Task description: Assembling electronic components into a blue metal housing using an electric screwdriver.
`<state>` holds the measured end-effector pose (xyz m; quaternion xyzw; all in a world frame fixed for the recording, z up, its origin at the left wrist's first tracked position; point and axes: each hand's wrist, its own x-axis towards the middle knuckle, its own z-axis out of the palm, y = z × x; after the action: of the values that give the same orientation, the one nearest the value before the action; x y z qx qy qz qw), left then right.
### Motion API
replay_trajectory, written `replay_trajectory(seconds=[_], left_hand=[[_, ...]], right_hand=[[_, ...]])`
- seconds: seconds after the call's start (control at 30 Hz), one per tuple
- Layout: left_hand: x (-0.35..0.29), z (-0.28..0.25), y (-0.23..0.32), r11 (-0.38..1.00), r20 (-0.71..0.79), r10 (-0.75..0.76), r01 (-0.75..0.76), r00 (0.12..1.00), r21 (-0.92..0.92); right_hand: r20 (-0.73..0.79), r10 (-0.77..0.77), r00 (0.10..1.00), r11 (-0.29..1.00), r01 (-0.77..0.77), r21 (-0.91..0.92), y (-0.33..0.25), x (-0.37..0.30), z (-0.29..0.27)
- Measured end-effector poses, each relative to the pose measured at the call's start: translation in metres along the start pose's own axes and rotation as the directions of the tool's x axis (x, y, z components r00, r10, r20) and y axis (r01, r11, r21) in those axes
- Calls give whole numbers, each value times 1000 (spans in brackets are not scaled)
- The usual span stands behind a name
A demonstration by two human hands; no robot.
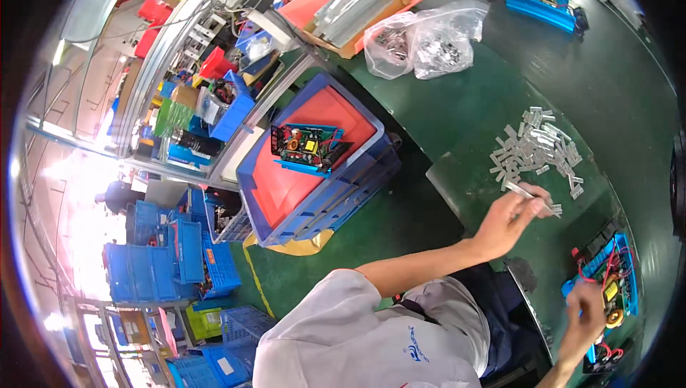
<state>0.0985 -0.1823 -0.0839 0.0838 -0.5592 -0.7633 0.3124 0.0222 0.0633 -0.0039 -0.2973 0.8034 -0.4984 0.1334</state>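
My left hand is closed on a thin silvery metal strip, at the near edge of a loose pile of small silvery metal pieces on the green worktop. At the lower right my right hand is over a blue-cased device with its circuit board, coil and red wires exposed. Its fingers are curled and smeared by motion, so I cannot make out whether they hold anything. The hand partly hides the device.
Beyond the pile lie clear plastic bags of small parts, a box of metal bars and another blue device. To the left, a blue crate bears a red sheet and an open device. Shelves with bins stand farther left.
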Motion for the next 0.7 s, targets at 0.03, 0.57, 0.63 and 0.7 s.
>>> replay_trajectory(seconds=[0.03,0.57,0.63,0.7], left_hand=[[-2,5,5,999,32,-48,47,998,27],[-22,117,3,642,490,25,-389,872,660],[-21,127,-11,588,508,71,-448,858,674],[-16,134,-18,531,533,113,-504,839,681]], right_hand=[[30,-82,996,995,84,-49,23,-21,-9],[-553,-120,825,834,-218,-507,111,-130,-61],[-560,-146,815,866,-168,-470,111,-128,-60],[-580,-187,793,914,-75,-398,112,-125,-60]])
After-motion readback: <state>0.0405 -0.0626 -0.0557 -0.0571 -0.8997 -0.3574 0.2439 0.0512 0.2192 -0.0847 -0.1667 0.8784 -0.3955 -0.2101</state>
